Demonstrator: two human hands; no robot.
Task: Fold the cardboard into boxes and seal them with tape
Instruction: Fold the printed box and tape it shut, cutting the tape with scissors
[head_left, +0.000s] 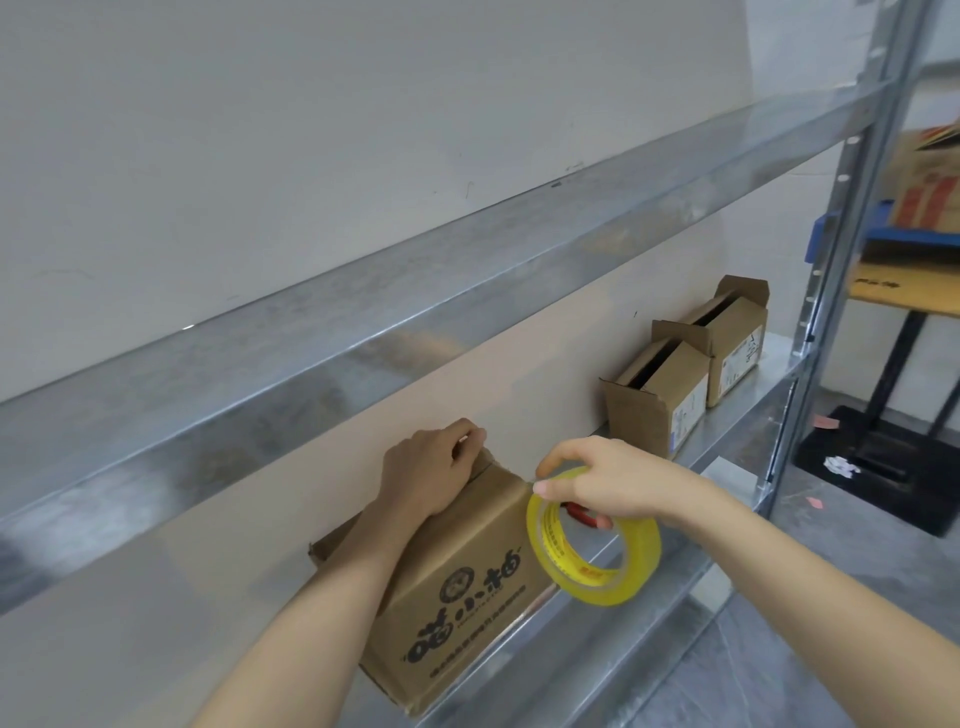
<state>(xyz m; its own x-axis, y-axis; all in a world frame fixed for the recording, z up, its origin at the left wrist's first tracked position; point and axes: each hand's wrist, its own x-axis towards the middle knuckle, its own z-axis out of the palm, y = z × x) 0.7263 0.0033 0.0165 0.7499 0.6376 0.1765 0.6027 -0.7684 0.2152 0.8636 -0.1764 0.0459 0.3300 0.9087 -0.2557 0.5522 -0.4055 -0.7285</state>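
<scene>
Through the head camera I saw a galvanised metal shelf (769, 364) running away to the right along a pale, scuffed wall (311, 104). The steel beam of the next tier up (415, 291) cut across the middle of the view.

The cardboard box (467, 587) stood on the near part of that shelf, its back close to the wall. Its printed side, with black characters and a round logo, faced me. The left hand (431, 470) lay on the box's top, with its fingers curled over the far edge and gripping the flap there.

The right hand (608, 480) held the tape roll (595, 545), a yellow roll, just beside the box's upper right corner. The thumb and forefinger pinched at the roll's top rim and the other fingers were hooked through its core. Something small and red (582, 514) showed through the hole by those fingers (I could not tell what it was).

Farther along the shelf, well apart from the hands, stood two smaller boxes (660, 395) touching side by side. Their top flaps were up and white labels showed on their ends. A perforated upright post (852, 197) closed the shelving on the right.

Beyond it lay a grey floor (857, 597) with a black stand base (883, 462) and a crumpled white scrap (841, 465) on it. Higher up sat a blue rack with more cartons (924, 197).
</scene>
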